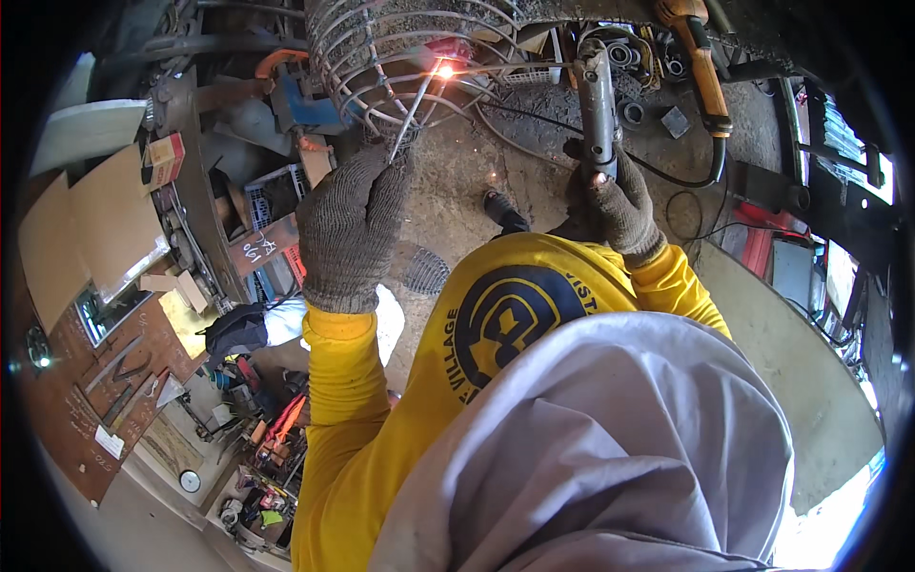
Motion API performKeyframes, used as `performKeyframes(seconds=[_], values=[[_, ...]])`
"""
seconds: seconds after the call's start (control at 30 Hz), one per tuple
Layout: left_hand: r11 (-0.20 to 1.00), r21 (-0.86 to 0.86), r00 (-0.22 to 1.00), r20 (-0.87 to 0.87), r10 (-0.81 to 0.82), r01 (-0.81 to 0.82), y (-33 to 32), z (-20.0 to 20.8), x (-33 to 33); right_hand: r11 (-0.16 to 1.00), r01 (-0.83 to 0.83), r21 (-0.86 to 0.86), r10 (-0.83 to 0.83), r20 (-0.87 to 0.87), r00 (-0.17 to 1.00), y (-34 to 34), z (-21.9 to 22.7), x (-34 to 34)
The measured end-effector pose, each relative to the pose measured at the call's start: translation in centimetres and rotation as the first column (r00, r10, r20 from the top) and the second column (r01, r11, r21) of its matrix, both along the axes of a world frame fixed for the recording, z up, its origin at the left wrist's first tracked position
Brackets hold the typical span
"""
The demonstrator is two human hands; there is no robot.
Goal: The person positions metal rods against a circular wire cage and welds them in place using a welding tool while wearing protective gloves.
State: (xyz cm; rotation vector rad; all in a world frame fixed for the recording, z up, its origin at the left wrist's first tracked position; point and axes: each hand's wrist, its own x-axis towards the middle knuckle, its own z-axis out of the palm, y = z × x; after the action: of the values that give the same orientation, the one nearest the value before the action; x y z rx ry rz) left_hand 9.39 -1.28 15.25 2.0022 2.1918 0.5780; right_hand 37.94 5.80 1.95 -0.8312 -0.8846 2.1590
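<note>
My left hand [351, 229], in a brown knit glove, is closed on a thin metal rod [412, 116]. The rod slants up to a glowing orange-red spot [446, 71] on a round cage [367, 57] of bent metal rods. Gloved too, my right hand [620, 205] grips the lower end of a grey cylindrical metal torch [596, 105], held upright to the right of the cage. A thin tube seems to run left from the torch's top toward the glow. Part of the right fingers is hidden behind the torch.
An orange and black power tool [701, 71] with a black cable lies at the upper right, near metal rings [624, 55] and a small metal block [676, 122]. At left stand cardboard sheets [105, 224] and a steel beam [262, 246]. A pale panel [810, 381] leans at right.
</note>
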Motion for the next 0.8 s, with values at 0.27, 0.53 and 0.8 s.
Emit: performKeyframes(seconds=[0.27, 0.53, 0.8], values=[[0.991, -0.116, 0.995, 0.067, 0.078, -0.070, -0.1, 0.5, 0.4, 0.986, 0.042, 0.164, -0.041, -0.008, 0.999, 0.0, -0.7, -0.4], [0.971, -0.137, 0.641, 0.731, 0.232, -0.195, -2.1, -1.9, -0.2, 0.965, 0.002, 0.263, -0.012, 0.037, 0.999, 0.3, -0.3, -0.4], [0.986, -0.136, 0.990, -0.091, -0.107, 0.094, 0.2, 1.5, 0.2, 0.976, 0.109, 0.188, -0.109, -0.009, 0.994, -1.1, -2.6, 0.3]])
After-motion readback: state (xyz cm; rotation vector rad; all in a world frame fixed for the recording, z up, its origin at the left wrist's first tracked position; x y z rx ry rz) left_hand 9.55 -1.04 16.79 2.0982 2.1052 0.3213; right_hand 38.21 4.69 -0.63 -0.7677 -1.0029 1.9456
